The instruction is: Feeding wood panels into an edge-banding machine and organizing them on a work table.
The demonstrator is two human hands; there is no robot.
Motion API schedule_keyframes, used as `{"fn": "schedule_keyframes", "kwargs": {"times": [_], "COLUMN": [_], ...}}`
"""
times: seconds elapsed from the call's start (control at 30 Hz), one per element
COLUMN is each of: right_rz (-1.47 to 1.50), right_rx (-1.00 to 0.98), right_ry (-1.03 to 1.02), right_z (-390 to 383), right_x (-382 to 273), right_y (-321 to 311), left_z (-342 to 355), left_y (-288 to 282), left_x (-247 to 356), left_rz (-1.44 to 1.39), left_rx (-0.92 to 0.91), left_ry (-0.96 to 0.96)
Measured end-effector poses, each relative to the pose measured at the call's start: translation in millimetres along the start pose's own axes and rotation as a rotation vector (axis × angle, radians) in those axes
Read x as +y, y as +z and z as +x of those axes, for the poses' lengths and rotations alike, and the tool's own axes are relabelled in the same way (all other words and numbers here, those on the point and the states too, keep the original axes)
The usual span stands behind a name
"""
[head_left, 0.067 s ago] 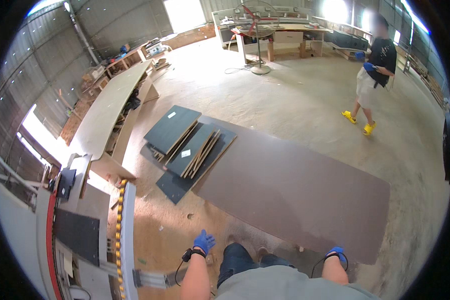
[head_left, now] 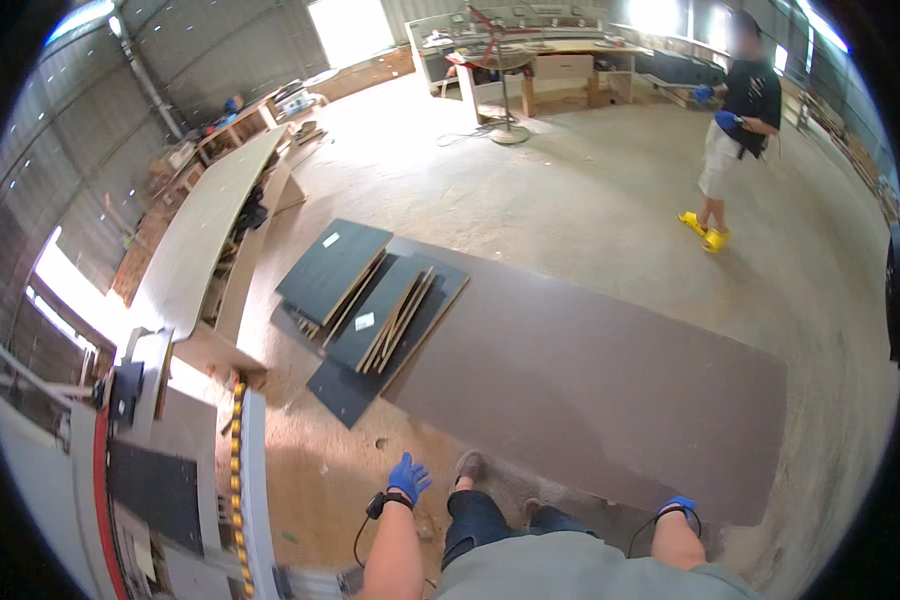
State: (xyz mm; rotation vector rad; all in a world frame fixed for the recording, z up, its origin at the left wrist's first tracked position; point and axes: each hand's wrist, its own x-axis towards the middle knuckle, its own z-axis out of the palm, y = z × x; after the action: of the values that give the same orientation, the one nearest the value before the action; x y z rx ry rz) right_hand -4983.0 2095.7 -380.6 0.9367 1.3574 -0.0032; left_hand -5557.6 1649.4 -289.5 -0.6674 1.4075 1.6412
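My left hand (head_left: pixel 408 477), in a blue glove, hangs over the bare floor near the machine side. Its fingers are apart and nothing is in it. My right hand (head_left: pixel 679 504), also blue-gloved, is by the near edge of a large brown sheet (head_left: pixel 590 385), seen from above. The wrist and a dark loop of cord partly cover it, so its fingers cannot be made out. At the sheet's far left end lie dark panels with pale edges, a stack (head_left: pixel 335 262) and a second pile (head_left: pixel 375 310), both out of reach of my hands.
Left stands a long pale workbench (head_left: pixel 205 225); nearer is a machine with a row of yellow rollers (head_left: pixel 236 465) and a dark panel (head_left: pixel 155 495). A pedestal fan (head_left: pixel 507 132) stands at the back. A person (head_left: pixel 745 115) in blue gloves and yellow shoes is at the far right.
My left foot shows further forward beside the sheet. The view has tilted slightly. The person at the far right has shifted their feet closer together. My hands hold nearly the same pose.
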Motion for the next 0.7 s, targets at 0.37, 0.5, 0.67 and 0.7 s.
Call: {"fn": "schedule_keyframes", "kwargs": {"times": [0.37, 0.5, 0.67, 0.7], "right_rz": [0.002, 0.052, 0.486, 0.697], "right_rx": [-0.166, -0.024, 0.431, 0.372], "right_ry": [0.205, 0.331, 0.31, 0.396], "right_z": [24.8, 41.4, 46.4, -15.6], "right_x": [-20.2, -10.1, 58.8, 37.3], "right_y": [61.1, 54.2, 96.6, 124.9], "left_z": [134.3, 138.6, 121.2, 138.5], "left_y": [40.3, 32.5, 39.7, 98.8], "left_x": [101.4, 89.4, 39.6, 38.6], "left_rz": [0.253, -0.058, -0.135, -0.014], "left_rx": [-0.003, 0.038, 0.057, -0.014], "left_ry": [0.101, -0.019, -0.086, -0.087]}}
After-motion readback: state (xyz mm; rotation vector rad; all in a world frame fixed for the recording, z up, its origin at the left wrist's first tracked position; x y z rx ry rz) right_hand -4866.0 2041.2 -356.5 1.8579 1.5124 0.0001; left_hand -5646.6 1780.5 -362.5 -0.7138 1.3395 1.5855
